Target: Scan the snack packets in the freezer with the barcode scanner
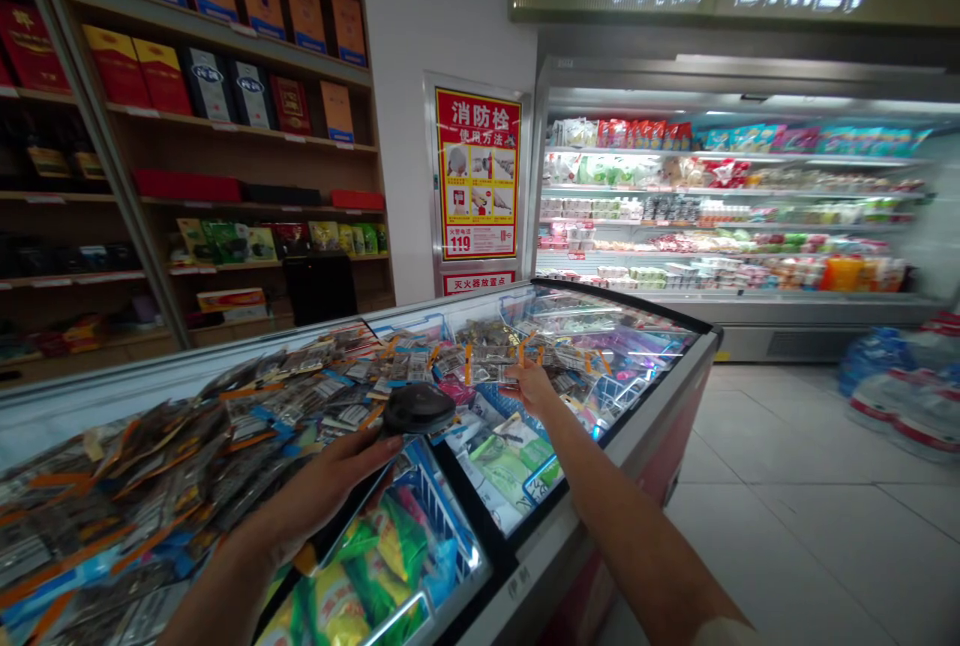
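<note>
Left hand point(360, 474) wrapped around a black scanner point(418, 409), by its look; small packets point(199, 471) strewn over the glass-topped freezer point(656, 416); right hand point(531, 386) stretched to the ones at the far end; fingertips at a packet, can't tell if pinched or only touching; I'd lift one by its edge and keep the scanner clear of the pile, loose stuff likely slides; inside, blue basket point(448, 506) with green-and-yellow bags point(337, 601); past the black divider point(471, 498), green-and-white bags point(510, 461); wall fridge point(750, 314) behind holds packs point(652, 211) on shelves.
</note>
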